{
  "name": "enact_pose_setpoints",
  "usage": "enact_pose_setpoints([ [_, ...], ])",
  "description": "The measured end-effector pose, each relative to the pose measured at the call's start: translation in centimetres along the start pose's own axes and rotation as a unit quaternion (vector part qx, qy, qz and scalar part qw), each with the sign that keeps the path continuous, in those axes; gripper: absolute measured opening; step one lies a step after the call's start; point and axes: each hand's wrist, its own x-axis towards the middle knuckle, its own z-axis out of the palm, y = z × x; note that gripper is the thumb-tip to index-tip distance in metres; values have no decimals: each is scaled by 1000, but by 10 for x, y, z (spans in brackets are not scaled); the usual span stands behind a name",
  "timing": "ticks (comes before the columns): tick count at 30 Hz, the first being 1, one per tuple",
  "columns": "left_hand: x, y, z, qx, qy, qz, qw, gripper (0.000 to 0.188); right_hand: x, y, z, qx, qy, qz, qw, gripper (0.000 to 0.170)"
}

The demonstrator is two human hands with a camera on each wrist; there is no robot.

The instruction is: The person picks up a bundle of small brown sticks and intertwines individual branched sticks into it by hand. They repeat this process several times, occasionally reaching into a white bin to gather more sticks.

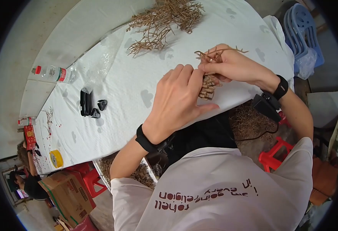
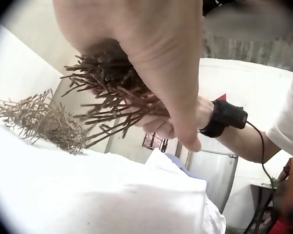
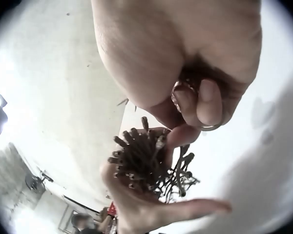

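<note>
My left hand (image 1: 178, 96) curls its fingers round a bundle of brown branched twigs (image 1: 207, 87), its thumb stuck out away from the stems. The blunt cut ends of the bundle face the right wrist camera, bunched together in that view (image 3: 139, 156). Close beside it, my right hand (image 1: 236, 65) pinches a thin forked twig (image 1: 230, 49) at the top of the bundle, fingertips near the left hand's fingers. A larger heap of loose twigs (image 1: 165, 23) lies farther back on the white-covered table (image 1: 126, 84). The left palm hides part of the bundle.
A clear plastic bottle (image 1: 63, 74) lies at the table's left edge, near a black case (image 1: 85, 103) and small black pieces (image 1: 102, 104). Yellow tape (image 1: 56, 158) is at the far left end, with another person (image 1: 34, 188) beyond. Blue stools (image 1: 302, 32) stand right; a red stool (image 1: 275, 154) is below.
</note>
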Motion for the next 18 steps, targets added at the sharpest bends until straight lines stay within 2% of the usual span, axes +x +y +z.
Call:
enact_pose_setpoints([
  [3,-7,-17,17,-37,11,41,998,32,-7,-8,-3,223,-100,130,961,19],
  [4,-8,-21,20,-38,11,41,998,32,-8,-6,-3,223,-99,131,961,19],
  [7,-9,-27,21,-61,46,119,990,26,-9,1,1,319,-118,118,933,20],
  [8,-10,-28,19,-61,45,119,990,26,-10,0,3,320,-119,118,933,20],
  [11,-15,-27,11,-41,-22,73,996,28,-14,-2,8,279,-30,101,954,20],
  [18,-18,-15,-4,-62,-110,48,991,26,-27,7,17,236,28,72,969,22],
])
